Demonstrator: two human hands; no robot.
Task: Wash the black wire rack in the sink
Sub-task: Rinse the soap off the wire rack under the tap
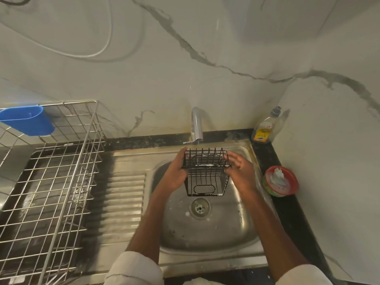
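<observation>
The black wire rack (206,171), a small basket with white suds on its wires, hangs over the steel sink (236,227) under the chrome tap (197,125). A thin stream of water runs from the tap onto its upper edge. My left hand (174,171) grips the rack's left side, fingers curled round the top corner. On the rack's right side lies my right hand (239,166), fingers spread and nearly straight. The drain (199,208) lies just below the rack.
A steel wire dish drainer (51,182) with a blue plastic cup (28,120) stands left of the ribbed draining board (123,194). A dish soap bottle (265,128) stands behind the sink at right. A red-rimmed tub (280,184) sits on the dark counter beside the basin.
</observation>
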